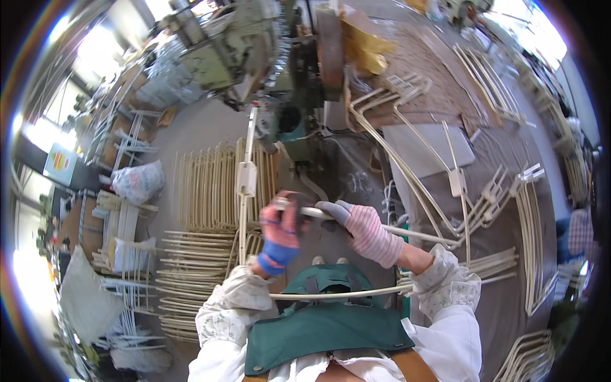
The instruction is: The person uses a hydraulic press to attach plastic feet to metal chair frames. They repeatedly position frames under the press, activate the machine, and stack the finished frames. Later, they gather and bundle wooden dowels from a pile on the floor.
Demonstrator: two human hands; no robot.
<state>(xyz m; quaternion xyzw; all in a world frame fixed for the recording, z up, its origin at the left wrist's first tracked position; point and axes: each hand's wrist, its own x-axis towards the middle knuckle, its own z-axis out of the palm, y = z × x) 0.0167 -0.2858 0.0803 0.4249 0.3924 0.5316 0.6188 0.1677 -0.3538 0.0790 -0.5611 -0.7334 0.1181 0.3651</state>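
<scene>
Both of my hands wear striped work gloves and are closed around a cream bent metal tube [410, 233] held in front of my body. My left hand [281, 232], in a pink and blue glove, is blurred by motion near the tube's left end. Something dark shows beside its fingers; I cannot make out what. My right hand [366, 229], pink-striped with grey fingertips, wraps the tube just to the right. Left of my left hand stands a cream bar with a bracket plate [246, 179]. Another cream rod [344, 295] crosses in front of my green apron [331, 334].
Stacked cream tubes [197, 280] fill the left side. At the right, a covered table [503, 254] carries bent tube frames [407, 169] and a second bracket plate [457, 183]. A green machine [216, 67] stands ahead. A filled plastic bag [138, 181] sits farther left.
</scene>
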